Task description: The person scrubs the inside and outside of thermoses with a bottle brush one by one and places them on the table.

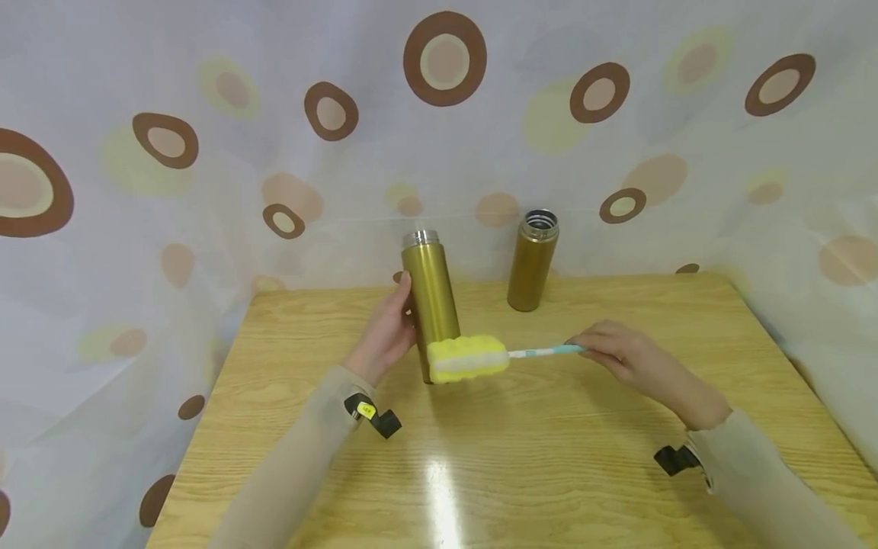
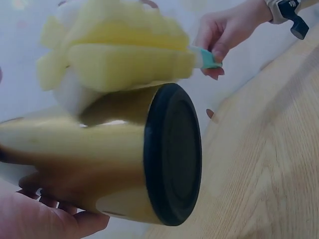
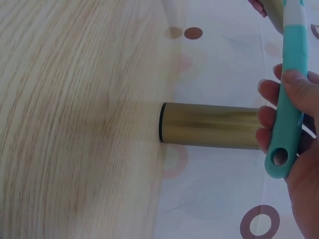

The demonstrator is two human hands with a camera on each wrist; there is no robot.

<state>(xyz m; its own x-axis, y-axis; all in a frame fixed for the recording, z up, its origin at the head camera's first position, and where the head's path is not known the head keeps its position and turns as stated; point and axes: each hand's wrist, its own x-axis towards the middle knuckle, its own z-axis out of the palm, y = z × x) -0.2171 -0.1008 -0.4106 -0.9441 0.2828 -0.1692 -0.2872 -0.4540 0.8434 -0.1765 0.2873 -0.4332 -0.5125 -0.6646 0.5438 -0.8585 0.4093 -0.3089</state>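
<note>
My left hand grips a gold thermos bottle by its side, lifted and tilted, its steel mouth at the top. The bottle's dark base faces the left wrist camera. In my right hand is a sponge bottle brush, pinched by its teal handle between thumb and fingers. Its yellow and white sponge head points left and overlaps the lower part of the bottle in the head view. In the left wrist view the sponge lies close along the bottle's side near the base.
A second gold thermos bottle stands upright and uncapped at the back of the wooden table. Behind and beside the table hangs a white cloth with brown and yellow circles. Each sleeve carries a black wrist strap.
</note>
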